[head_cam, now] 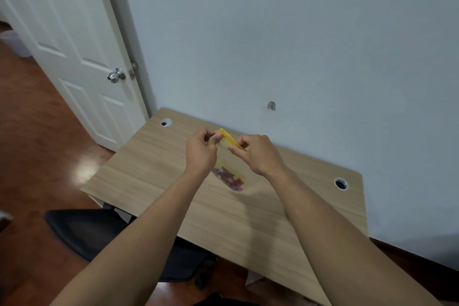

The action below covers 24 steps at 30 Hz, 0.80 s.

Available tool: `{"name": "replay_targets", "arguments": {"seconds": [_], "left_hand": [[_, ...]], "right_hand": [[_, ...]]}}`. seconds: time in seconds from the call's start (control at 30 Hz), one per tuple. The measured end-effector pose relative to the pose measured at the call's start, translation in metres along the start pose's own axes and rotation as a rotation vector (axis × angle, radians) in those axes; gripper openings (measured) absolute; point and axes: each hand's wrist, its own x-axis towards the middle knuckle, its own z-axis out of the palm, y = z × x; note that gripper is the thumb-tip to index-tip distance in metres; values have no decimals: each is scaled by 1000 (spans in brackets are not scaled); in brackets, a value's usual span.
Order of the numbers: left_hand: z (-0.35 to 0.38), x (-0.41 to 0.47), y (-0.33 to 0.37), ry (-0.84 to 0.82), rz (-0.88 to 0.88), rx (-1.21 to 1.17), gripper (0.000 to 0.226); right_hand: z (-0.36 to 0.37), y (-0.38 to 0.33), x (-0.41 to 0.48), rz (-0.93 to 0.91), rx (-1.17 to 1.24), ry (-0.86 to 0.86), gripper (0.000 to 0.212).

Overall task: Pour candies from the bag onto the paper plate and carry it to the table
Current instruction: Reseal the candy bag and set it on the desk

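A clear plastic candy bag point(229, 169) with a yellow top strip hangs above the wooden table point(154, 176). Purple and dark red candies point(228, 177) sit bunched at the bag's bottom. My left hand point(201, 150) pinches the left end of the yellow strip. My right hand point(255, 153) pinches the strip's right side, a little lower. Both hands hold the bag upright in the air, close together over the table's middle. No paper plate is in view.
The table stands against a pale blue wall and has two round cable holes point(166, 122) point(341, 183). A black chair point(99, 233) is tucked at the near left edge. A white door point(74, 57) with a metal knob stands open at left over wood flooring.
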Motion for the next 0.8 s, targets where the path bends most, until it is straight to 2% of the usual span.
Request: {"name": "replay_targets", "arguments": {"seconds": [0.1,0.53,0.8], "left_hand": [[-7,9,-1,38,-28,-4,14],[-34,41,-26,132,-136,33,28],[-46,39,-43,123,-181,8,19]], "right_hand": [[-1,6,0,10,-3,-13,35],[1,34,-15,48,-47,-62,37],[8,39,-21,15,-72,-107,46]]}}
